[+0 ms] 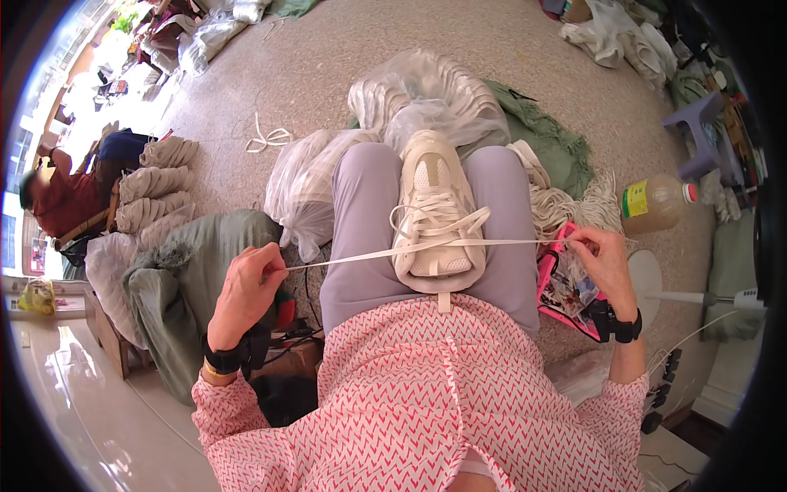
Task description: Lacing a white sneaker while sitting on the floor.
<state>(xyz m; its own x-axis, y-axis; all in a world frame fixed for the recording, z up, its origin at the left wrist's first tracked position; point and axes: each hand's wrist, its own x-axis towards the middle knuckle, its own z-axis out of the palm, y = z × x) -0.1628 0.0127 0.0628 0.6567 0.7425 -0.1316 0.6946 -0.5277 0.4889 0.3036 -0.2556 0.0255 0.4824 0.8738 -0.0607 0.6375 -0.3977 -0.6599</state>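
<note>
A cream sneaker [439, 213] rests between my thighs, its toe pointing away from me and its tongue toward my waist. Flat cream laces [433, 205] run through its eyelets and cross over its top. My left hand [249, 289] pinches one lace end, out to the left of my knee. On the other side, my right hand [602, 261] pinches the other end. Both lace ends stretch nearly straight across the shoe, with a loose loop standing above the right eyelets.
Plastic bags of shoe parts [426, 94] lie ahead on the floor. Right are a bundle of laces [586, 205], a pink-edged box [557, 310], a jug of liquid [656, 203] and a purple stool [701, 135]. Left, green cloth [193, 279] and stacked shoes [156, 193]; a person [70, 193] sits beyond.
</note>
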